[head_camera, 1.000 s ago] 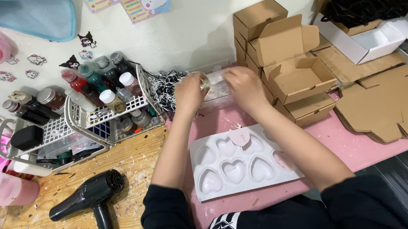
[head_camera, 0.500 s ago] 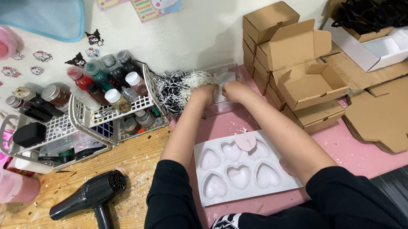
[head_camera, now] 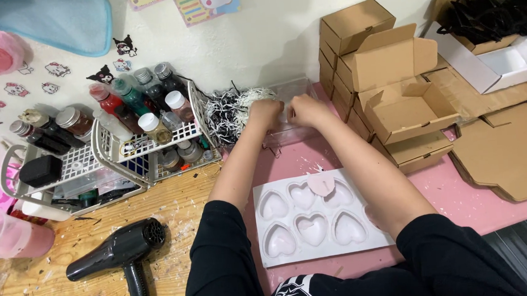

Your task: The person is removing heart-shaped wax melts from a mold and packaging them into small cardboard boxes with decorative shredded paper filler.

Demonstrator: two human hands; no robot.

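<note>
Two hands meet at a clear plastic box (head_camera: pixel 286 113) against the wall, beside a heap of black-and-white shredded paper (head_camera: pixel 231 110). From the left: a black hair dryer (head_camera: pixel 120 254) on the wooden surface, the left hand (head_camera: pixel 265 113) and right hand (head_camera: pixel 307 109) with fingers closed on the box, then stacked cardboard boxes (head_camera: pixel 388 85). A white heart mould (head_camera: pixel 317 221) lies nearer.

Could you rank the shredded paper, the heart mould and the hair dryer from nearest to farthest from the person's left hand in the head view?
1. Shredded paper: touching the left hand, on its left.
2. Heart mould: below the hands, on the pink mat.
3. Hair dryer: far lower left, on the wooden table.
</note>
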